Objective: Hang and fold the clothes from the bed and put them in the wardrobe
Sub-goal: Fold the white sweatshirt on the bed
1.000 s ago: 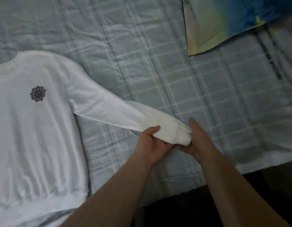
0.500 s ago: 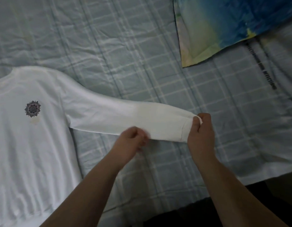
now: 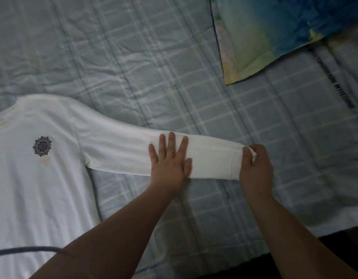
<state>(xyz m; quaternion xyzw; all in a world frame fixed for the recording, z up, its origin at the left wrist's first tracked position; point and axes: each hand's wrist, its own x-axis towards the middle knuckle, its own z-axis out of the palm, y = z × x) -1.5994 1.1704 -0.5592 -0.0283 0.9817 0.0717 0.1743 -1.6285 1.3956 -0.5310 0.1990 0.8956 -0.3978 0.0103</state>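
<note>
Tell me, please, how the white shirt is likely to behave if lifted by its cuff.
Probably floppy: the sleeve lies flat on the bed cover under the flat left hand. Likely light: the right hand holds the cuff with a pinch. It would probably drape, not keep its shape.

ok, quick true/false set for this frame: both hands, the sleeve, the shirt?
1. The left hand lies flat on the sleeve, fingers spread. True.
2. The right hand holds nothing. False: it pinches the cuff.
3. The shirt lies with its printed emblem showing. True.
4. The sleeve is folded over the chest. False: it stretches out sideways across the bedcover.
</note>
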